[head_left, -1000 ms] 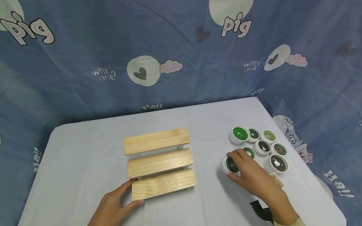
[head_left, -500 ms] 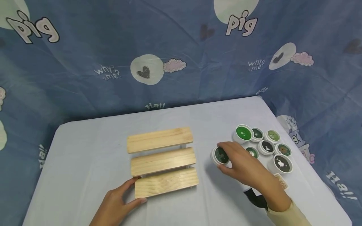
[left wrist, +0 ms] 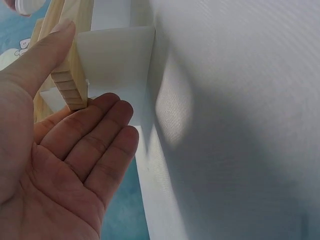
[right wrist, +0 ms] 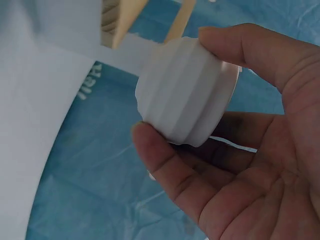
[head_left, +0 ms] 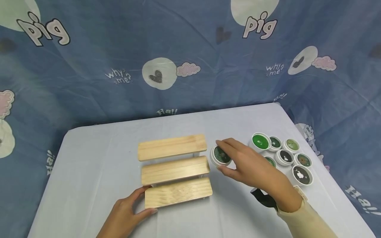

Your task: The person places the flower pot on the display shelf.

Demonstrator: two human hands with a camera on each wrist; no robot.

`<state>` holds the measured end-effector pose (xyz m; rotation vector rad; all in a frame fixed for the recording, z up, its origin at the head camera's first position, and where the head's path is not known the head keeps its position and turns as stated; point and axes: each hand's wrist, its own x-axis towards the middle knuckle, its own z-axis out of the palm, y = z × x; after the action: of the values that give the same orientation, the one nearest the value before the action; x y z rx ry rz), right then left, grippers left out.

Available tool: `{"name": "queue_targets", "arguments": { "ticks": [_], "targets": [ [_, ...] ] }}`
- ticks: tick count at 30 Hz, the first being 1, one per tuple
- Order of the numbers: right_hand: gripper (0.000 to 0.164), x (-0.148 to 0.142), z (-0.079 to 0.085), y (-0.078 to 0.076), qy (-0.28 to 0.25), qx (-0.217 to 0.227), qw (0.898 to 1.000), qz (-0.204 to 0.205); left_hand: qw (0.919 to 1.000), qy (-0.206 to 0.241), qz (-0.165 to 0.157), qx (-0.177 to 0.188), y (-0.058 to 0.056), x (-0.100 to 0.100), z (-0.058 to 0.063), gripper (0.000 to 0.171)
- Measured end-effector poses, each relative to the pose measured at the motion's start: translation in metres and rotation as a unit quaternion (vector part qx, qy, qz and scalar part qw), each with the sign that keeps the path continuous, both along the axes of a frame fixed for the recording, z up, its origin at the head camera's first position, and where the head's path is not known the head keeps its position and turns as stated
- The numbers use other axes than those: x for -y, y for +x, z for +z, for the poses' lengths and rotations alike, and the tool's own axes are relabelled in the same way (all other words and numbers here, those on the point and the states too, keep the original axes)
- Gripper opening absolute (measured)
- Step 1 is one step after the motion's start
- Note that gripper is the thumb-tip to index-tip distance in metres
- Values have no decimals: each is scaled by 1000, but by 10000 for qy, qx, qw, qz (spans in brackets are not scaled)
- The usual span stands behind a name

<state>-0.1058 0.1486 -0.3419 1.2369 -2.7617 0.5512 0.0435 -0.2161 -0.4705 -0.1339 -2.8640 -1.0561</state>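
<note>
A three-tier stand has pale wooden planks (head_left: 178, 192) on white supports (left wrist: 115, 60). At the left end of its front, lowest plank, my left hand (head_left: 122, 213) holds on, thumb on the near edge and fingers on the far side. My right hand (head_left: 248, 167) grips a small white pot (head_left: 221, 155) between thumb and fingers, just right of the middle plank and raised above the table. The pot's top shows dark green; its ribbed white side (right wrist: 185, 92) faces the right wrist camera.
Several white pots with green or dark tops, among them a bright green one (head_left: 260, 141), stand in a cluster at the right. A black curved item (head_left: 263, 198) lies partly under my right forearm. Behind the white table (head_left: 98, 158) hangs a blue printed cloth (head_left: 190, 96).
My right hand has carried the pot leftward and away from the cluster, closer to the stand. The left hand keeps its hold on the front plank. The head view has shifted slightly.
</note>
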Motion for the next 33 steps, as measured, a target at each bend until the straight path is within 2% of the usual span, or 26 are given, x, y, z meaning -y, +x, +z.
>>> {"name": "queue_targets", "arguments": {
  "ticks": [6,14,24,33],
  "targets": [
    [68,9,8,-7,-60,105,9997,213,9998,195,-64,55,0,-1,1,71],
    [68,20,9,-18,-258,-8,9988,413,9993,358,-102,65,1,0,2,69],
    [68,36,10,-27,-432,277,9983,263,9979,547,1,359,3,2,1,68],
    [66,47,12,-33,-531,438,9968,405,9978,588,-31,301,3,3,0,68]
  ]
}}
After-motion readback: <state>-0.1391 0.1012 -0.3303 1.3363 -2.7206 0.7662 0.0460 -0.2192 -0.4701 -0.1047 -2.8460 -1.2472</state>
